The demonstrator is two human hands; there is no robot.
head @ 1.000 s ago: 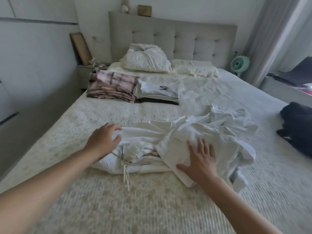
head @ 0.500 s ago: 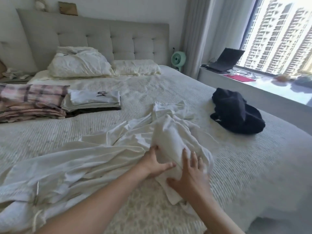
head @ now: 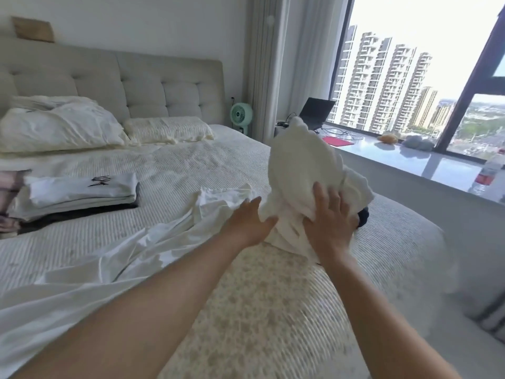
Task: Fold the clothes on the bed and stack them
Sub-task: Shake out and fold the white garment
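A large white garment (head: 300, 165) lies crumpled across the bed (head: 273, 310), its far end raised in a bunch above the mattress. My right hand (head: 330, 217) grips that bunch from the near side, fingers spread and dug into the cloth. My left hand (head: 248, 220) touches the cloth's left edge with straight fingers. At the left stands a stack of folded clothes (head: 82, 190), a white printed top uppermost and a pink plaid piece (head: 8, 184) beside it. A black garment (head: 363, 216) shows only as a sliver behind the raised cloth.
Two pillows (head: 60, 124) lean on the padded headboard. A green fan (head: 241, 114) stands by the curtain. The window sill (head: 437, 165) at the right carries a laptop (head: 317, 108), a red folder and a bottle (head: 486, 176). The bed's right edge drops to the floor.
The view has swung right toward the window. The garment's far end, flat on the bed before, is now lifted in a bunch, with both hands raised and further forward.
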